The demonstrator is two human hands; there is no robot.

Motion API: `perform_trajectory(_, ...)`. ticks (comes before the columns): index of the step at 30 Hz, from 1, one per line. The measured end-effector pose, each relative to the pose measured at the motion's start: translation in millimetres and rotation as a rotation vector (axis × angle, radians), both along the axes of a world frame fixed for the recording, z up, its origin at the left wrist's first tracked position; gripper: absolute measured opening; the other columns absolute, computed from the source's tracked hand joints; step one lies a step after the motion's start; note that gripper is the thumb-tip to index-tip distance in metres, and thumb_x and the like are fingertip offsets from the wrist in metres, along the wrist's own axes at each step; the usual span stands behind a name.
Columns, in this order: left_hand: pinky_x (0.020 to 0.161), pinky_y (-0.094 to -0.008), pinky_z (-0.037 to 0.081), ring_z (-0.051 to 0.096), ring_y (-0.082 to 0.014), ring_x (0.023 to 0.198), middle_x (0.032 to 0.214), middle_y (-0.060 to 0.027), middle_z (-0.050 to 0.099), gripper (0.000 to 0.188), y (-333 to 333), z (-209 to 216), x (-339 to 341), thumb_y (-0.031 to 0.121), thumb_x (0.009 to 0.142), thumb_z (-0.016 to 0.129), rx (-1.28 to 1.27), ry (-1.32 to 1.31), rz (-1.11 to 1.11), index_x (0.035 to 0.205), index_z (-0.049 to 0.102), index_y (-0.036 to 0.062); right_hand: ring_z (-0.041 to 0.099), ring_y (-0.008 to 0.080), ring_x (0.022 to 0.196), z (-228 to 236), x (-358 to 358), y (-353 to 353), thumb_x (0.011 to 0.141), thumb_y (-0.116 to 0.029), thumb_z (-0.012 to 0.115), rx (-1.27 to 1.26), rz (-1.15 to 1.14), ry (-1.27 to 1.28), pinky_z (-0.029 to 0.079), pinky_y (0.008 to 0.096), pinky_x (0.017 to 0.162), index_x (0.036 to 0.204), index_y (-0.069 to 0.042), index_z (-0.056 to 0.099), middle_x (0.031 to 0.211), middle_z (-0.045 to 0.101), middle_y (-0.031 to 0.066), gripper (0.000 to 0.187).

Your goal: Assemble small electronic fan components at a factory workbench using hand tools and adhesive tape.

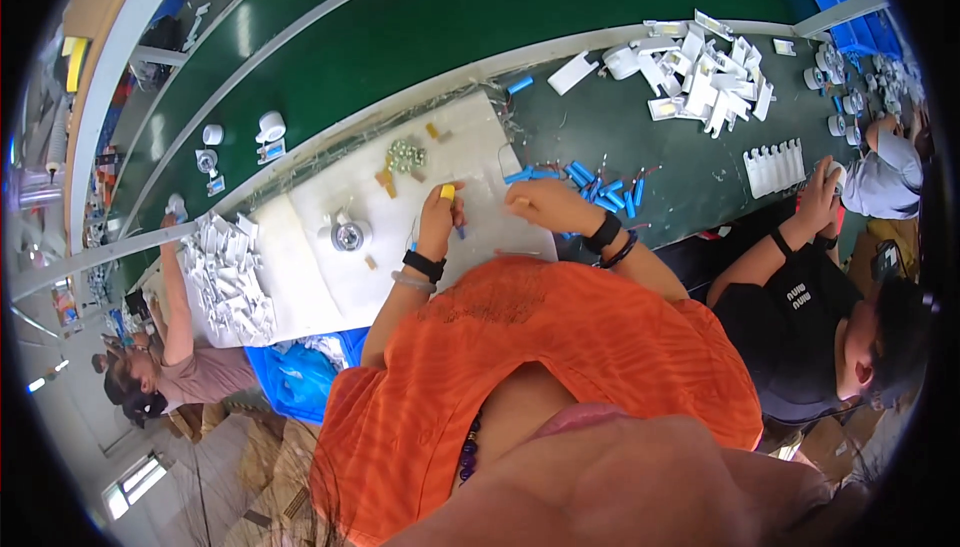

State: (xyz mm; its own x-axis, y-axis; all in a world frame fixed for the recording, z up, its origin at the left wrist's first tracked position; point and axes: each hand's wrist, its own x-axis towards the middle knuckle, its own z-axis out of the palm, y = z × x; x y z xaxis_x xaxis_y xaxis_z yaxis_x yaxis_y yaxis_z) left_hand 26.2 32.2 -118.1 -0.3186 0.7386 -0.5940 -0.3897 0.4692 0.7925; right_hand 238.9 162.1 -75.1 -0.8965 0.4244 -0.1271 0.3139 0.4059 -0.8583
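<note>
Pinching a small yellow piece (447,191) over the white sheet (290,237), the person's left hand (436,221) has its fingers closed on it; a loose grip could let it drop. The right hand (562,209) curls its fingers nearby, and whether they hold anything cannot be told. Close to that hand, blue cylinders (608,190) with thin wires lie on the desk (690,162); a wristband (604,234) might snag them. Farther off, a knock could scatter the small pale parts (406,156). Beyond, the heaped white covers (705,77) could slide if bumped.
</note>
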Motion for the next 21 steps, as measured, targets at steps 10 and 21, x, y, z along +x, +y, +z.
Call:
perform_trajectory(10,0.077,-0.0350,0.056,0.068,-0.0240,0.088,0.111,-0.0166,0.065,0.022,18,-20,-17,0.014,0.097,0.046,-0.174,-0.167,-0.214,0.115,0.052,0.0020,0.064,0.0139,0.065,87,16,181,0.090,-0.015,0.060,-0.110,-0.286,0.015,0.048,0.0265,0.058,0.109,-0.004,0.060,0.071,0.063,0.0069,0.021)
perform_trajectory(21,0.050,-0.0308,0.047,0.053,-0.0195,0.049,0.076,-0.0133,0.066,0.054,24,-37,-23,0.042,0.101,0.036,-0.388,-0.363,0.053,0.105,0.060,-0.0052,0.063,0.0127,0.068,45,32,365,0.092,-0.019,0.064,0.078,-0.296,0.089,0.049,0.0260,0.062,0.107,0.000,0.060,0.073,0.065,0.0060,0.025)
